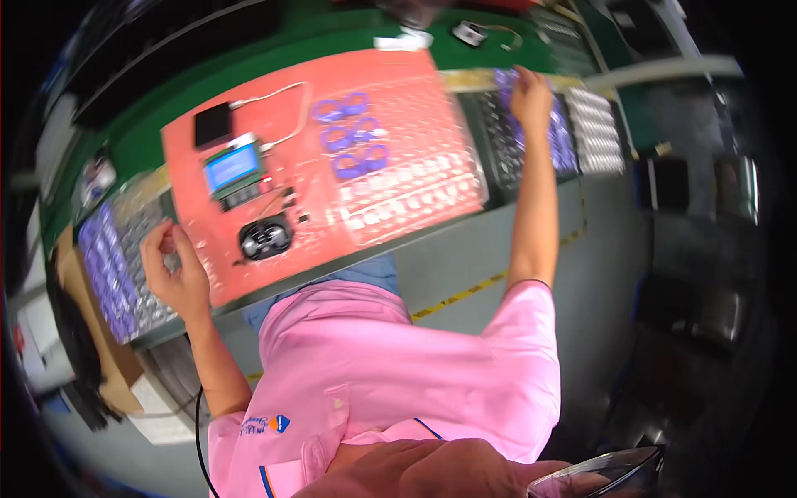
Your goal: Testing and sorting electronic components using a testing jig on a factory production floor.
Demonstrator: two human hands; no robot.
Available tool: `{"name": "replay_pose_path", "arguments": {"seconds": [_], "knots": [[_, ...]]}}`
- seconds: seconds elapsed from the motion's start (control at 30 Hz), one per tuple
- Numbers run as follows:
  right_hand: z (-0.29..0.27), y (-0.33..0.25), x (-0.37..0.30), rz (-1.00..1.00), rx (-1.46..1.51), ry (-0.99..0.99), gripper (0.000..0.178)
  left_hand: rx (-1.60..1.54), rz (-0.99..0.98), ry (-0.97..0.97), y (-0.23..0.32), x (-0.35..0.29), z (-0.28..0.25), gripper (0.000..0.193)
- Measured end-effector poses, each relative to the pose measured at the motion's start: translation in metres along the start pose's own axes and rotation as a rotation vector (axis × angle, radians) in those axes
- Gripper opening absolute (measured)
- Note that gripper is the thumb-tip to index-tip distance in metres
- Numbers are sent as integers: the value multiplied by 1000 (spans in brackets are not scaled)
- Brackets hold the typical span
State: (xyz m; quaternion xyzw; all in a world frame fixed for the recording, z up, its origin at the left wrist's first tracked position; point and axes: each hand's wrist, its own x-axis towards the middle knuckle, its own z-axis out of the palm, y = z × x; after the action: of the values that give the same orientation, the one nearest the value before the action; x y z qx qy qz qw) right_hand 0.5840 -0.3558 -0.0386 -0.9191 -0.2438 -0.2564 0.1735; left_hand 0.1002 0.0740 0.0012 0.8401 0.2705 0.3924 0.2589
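My right hand [531,98] reaches to the far end of the right-hand tray, its fingers bent together at a purple ring-shaped part [505,80]. What lies between its fingertips is hidden. Beside the pink mat's left edge, my left hand [176,278] is raised with thumb and fingertips curled together; anything held there is too small to make out. It hovers by a clear blister tray [149,249]. On the salmon-pink mat [274,91] lie several purple rings [336,139], a small circuit board with a lit blue display [234,168] and a round black device [266,238].
A black box [213,124] with a white cable [290,87] lies on the mat, near rows of clear blister pockets [407,191]. Purple parts fill a strip [108,270] at the far left. White trays [594,133] stand at the right. A small wired device [470,33] sits behind.
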Motion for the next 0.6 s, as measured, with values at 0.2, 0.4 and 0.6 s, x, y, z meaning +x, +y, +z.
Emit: {"name": "replay_pose_path", "arguments": {"seconds": [0.2,0.4,0.6], "knots": [[30,87,15,-241,-183,-173,24,212,-130,221,-47,-4,-52,14],[-3,4,31,-239,-224,-49,19,494,-28,252,-72,7,-86,14],[-82,-162,-8,-172,276,-4,21,598,-29,133,-92,36,-111,16]]}}
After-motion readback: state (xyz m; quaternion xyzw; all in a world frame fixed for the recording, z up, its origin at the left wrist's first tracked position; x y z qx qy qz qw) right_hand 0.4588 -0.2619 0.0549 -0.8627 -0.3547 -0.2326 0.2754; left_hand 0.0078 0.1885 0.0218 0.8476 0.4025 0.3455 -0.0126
